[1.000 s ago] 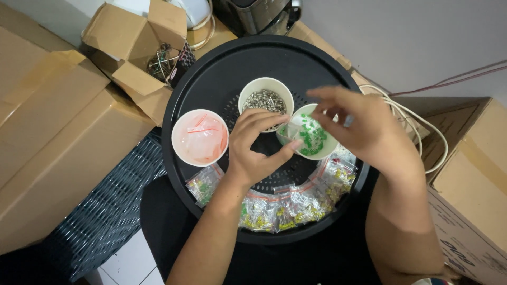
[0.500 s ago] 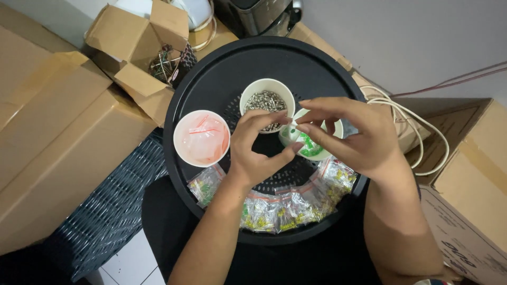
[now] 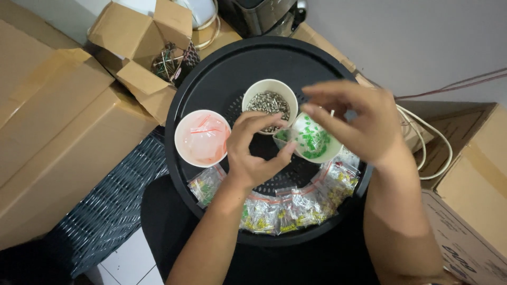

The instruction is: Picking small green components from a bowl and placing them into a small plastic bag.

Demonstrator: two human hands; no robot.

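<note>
Grey wall [image 3: 422, 37], stacked cardboard boxes [image 3: 58, 137] at left, dark woven basket [image 3: 113, 211], white floor tiles [image 3: 127, 264]

A small clear plastic bag [image 3: 282, 138] of green bits sits pinched upright just beside the white paper cup of green pieces [image 3: 316, 139], touching its rim.

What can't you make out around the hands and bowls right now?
Head view only:
- Small bag in left hand: contents hidden by fingers.
- Right hand: fingertips motion-blurred, grip unclear.
- Green-piece bowl: far rim covered by right hand.
- Grey-piece bowl: pieces too small to identify.
</note>
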